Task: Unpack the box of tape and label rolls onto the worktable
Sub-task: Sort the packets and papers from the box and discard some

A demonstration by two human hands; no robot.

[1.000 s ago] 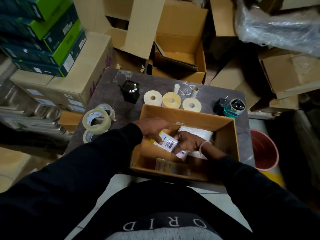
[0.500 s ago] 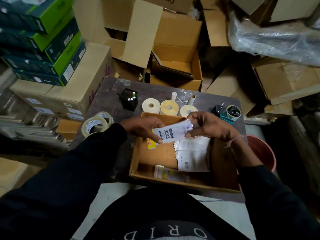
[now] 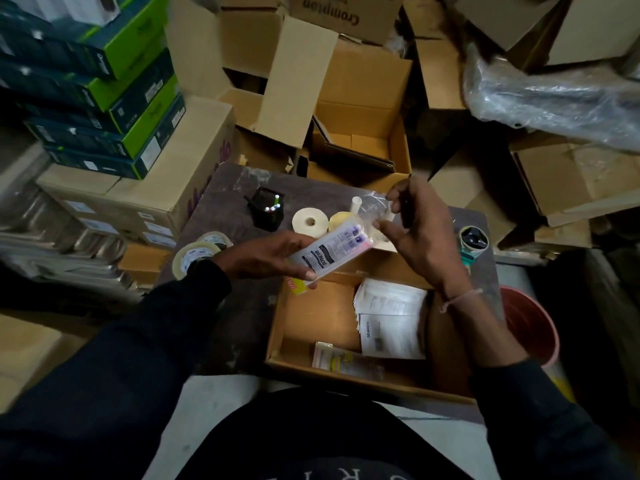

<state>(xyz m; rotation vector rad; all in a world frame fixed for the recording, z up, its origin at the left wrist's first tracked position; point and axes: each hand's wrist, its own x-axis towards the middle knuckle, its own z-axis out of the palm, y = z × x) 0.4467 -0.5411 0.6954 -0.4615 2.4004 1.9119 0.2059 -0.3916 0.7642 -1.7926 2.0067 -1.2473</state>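
The left grip (image 3: 273, 259) is curled round a white printed flat packet (image 3: 329, 252), held above the open brown cardboard box (image 3: 446, 341); the right grip (image 3: 415, 230) is spread beside it. Paper rolls (image 3: 309, 221) and clear tape rolls (image 3: 194, 256) are already laid on the grey tabletop (image 3: 221, 188); white label sheets (image 3: 391, 317) and a small clear packet (image 3: 341, 360) are left inside.

Long dark sleeves (image 3: 145, 341) cover both arms; a pale string bracelet (image 3: 459, 299) circles the right wrist; pale lettering (image 3: 332, 476) crosses the dark top.

A clear "TOTEM" packet (image 3: 330, 252) lies tilted in the left hand (image 3: 266, 256), above the open cardboard box (image 3: 446, 341); label rolls (image 3: 309, 221) stand beyond the hands.
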